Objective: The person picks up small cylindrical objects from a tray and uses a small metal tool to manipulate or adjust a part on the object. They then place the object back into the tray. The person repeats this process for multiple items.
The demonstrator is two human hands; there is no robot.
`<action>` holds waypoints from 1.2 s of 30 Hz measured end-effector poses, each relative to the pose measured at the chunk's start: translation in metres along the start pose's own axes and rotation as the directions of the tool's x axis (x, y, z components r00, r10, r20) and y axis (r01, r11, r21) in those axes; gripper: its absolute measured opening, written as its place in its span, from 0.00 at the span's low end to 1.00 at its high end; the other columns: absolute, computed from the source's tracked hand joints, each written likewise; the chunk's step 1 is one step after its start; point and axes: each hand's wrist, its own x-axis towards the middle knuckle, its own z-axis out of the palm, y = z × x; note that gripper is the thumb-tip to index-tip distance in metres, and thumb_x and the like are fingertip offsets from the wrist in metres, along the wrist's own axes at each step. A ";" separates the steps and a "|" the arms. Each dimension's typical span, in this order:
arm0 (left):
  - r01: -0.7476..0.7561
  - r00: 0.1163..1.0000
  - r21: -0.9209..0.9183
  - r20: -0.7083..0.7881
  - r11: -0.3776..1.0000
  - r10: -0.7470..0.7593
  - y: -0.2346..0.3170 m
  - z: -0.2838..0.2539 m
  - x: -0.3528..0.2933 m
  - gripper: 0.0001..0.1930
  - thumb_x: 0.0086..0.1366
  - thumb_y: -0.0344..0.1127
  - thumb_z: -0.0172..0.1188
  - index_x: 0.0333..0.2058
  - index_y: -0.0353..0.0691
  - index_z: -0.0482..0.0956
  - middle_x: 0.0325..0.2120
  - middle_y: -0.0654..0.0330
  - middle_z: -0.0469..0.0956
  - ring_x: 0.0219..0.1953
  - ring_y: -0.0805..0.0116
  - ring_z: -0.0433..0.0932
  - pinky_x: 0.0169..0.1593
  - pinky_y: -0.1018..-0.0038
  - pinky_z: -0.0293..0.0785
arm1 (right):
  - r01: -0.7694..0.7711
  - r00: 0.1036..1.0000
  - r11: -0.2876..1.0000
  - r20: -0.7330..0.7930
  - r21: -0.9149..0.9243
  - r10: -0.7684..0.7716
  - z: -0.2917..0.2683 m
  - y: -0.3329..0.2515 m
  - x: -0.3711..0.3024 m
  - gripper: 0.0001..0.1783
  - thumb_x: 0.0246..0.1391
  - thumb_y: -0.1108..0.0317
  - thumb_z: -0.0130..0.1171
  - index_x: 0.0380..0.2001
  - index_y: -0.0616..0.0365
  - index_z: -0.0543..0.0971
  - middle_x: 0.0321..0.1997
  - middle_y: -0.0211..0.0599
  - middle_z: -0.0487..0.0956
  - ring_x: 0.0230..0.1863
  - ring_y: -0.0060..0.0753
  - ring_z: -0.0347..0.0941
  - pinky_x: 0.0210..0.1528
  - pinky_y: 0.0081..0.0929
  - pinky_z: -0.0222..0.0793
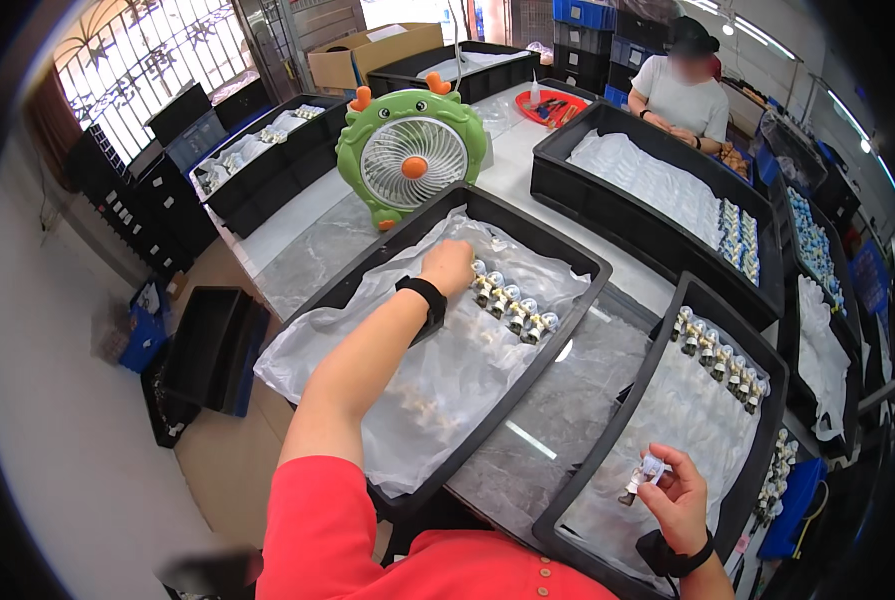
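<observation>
My left hand [449, 266] is closed, at the left end of a row of small figurines [513, 304] in the middle black tray [575, 262]. What its fingertips hold, if anything, is hidden behind the hand. The tray is lined with crumpled white plastic sheeting [437, 385]. In my right hand [679, 500] a small figurine [642, 478] with a whitish top and dark base is pinched between thumb and fingers. That hand is above the near part of the right black tray [597, 462], also lined with sheeting. Another figurine row [717, 360] stands at its far end.
A green animal-shaped fan [407, 150] stands just behind the middle tray. Farther back are a large black tray [657, 205] with sheeting and figurines, and a red dish [552, 106] of tools. A person [682, 95] works across the table. Stacked black trays [207, 345] sit on the floor at left.
</observation>
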 end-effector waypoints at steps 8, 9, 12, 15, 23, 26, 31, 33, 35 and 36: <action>0.112 0.993 -0.059 -0.020 0.992 -0.114 -0.024 -0.015 0.010 0.12 0.50 0.32 0.60 0.35 0.38 0.80 0.37 0.46 0.78 0.42 0.47 0.77 0.46 0.60 0.73 | -0.006 1.000 1.000 0.001 0.005 0.006 0.000 -0.001 0.001 0.26 0.48 0.80 0.59 0.53 0.65 0.68 0.44 0.35 0.73 0.43 0.24 0.73 0.45 0.23 0.71; 0.100 0.994 -0.040 -0.029 0.994 -0.101 -0.024 -0.013 0.009 0.12 0.50 0.32 0.60 0.35 0.38 0.80 0.37 0.45 0.78 0.41 0.47 0.77 0.45 0.60 0.73 | -0.007 1.000 1.000 0.003 0.004 0.007 0.000 -0.001 0.001 0.26 0.48 0.80 0.59 0.53 0.65 0.68 0.44 0.35 0.73 0.43 0.24 0.73 0.45 0.23 0.71; 0.068 0.996 -0.049 -0.054 0.996 -0.071 -0.032 -0.001 0.011 0.14 0.49 0.32 0.62 0.37 0.39 0.80 0.38 0.45 0.77 0.43 0.47 0.76 0.47 0.60 0.73 | -0.016 1.000 1.000 0.019 -0.017 0.016 -0.001 0.001 0.002 0.27 0.47 0.79 0.58 0.54 0.63 0.67 0.51 0.40 0.72 0.45 0.25 0.72 0.48 0.24 0.69; -0.016 0.992 -0.097 -0.123 0.995 0.004 -0.030 0.007 0.010 0.16 0.47 0.32 0.64 0.38 0.41 0.81 0.40 0.46 0.76 0.45 0.48 0.75 0.49 0.61 0.71 | -0.022 1.000 1.000 0.012 -0.017 0.022 -0.002 0.002 0.002 0.28 0.47 0.79 0.58 0.54 0.63 0.67 0.51 0.40 0.72 0.45 0.25 0.72 0.48 0.24 0.69; -0.042 0.994 -0.136 -0.103 0.990 0.028 -0.039 0.008 0.013 0.16 0.47 0.31 0.63 0.39 0.40 0.81 0.41 0.45 0.74 0.46 0.49 0.73 0.50 0.63 0.70 | -0.035 0.999 0.999 0.019 -0.020 0.036 -0.001 0.001 0.002 0.27 0.47 0.80 0.58 0.54 0.63 0.67 0.51 0.41 0.71 0.45 0.25 0.72 0.48 0.24 0.69; -0.002 0.975 -0.133 -0.220 0.991 -0.028 -0.034 -0.007 0.003 0.13 0.50 0.30 0.60 0.36 0.39 0.81 0.37 0.46 0.76 0.43 0.50 0.75 0.48 0.63 0.71 | -0.010 1.000 1.000 0.014 -0.014 0.010 0.001 0.000 0.003 0.26 0.47 0.80 0.58 0.53 0.64 0.67 0.45 0.37 0.73 0.43 0.24 0.73 0.46 0.23 0.70; -0.292 0.953 -0.581 -0.111 0.760 0.281 0.051 -0.052 -0.062 0.10 0.56 0.28 0.57 0.38 0.35 0.77 0.23 0.56 0.77 0.25 0.72 0.76 0.31 0.78 0.72 | 0.040 0.999 0.997 -0.034 0.064 -0.038 0.008 -0.001 -0.001 0.27 0.47 0.81 0.59 0.52 0.64 0.66 0.43 0.35 0.74 0.43 0.25 0.73 0.45 0.23 0.71; -0.244 0.876 -0.802 0.059 0.545 0.479 0.098 -0.067 -0.118 0.13 0.58 0.30 0.58 0.42 0.34 0.75 0.25 0.63 0.77 0.26 0.78 0.75 0.31 0.78 0.72 | 0.059 0.998 0.992 -0.037 0.108 -0.055 0.014 -0.004 0.000 0.28 0.46 0.81 0.61 0.52 0.63 0.66 0.44 0.35 0.74 0.43 0.24 0.73 0.45 0.23 0.71; -0.119 0.797 -0.849 0.227 0.515 0.559 0.130 -0.080 -0.171 0.23 0.57 0.36 0.60 0.51 0.38 0.68 0.33 0.52 0.78 0.32 0.65 0.79 0.36 0.72 0.74 | 0.178 0.983 0.983 0.065 -0.052 -0.174 0.017 -0.008 0.007 0.29 0.44 0.80 0.63 0.51 0.62 0.66 0.44 0.35 0.74 0.42 0.24 0.74 0.44 0.23 0.71; -0.107 0.753 -0.887 0.222 0.448 0.620 0.135 -0.074 -0.190 0.27 0.58 0.37 0.60 0.55 0.39 0.64 0.36 0.50 0.77 0.34 0.63 0.79 0.37 0.72 0.74 | 0.240 0.966 0.962 0.133 -0.130 -0.223 0.021 -0.010 0.014 0.29 0.44 0.80 0.64 0.51 0.62 0.66 0.43 0.35 0.74 0.42 0.23 0.74 0.44 0.23 0.71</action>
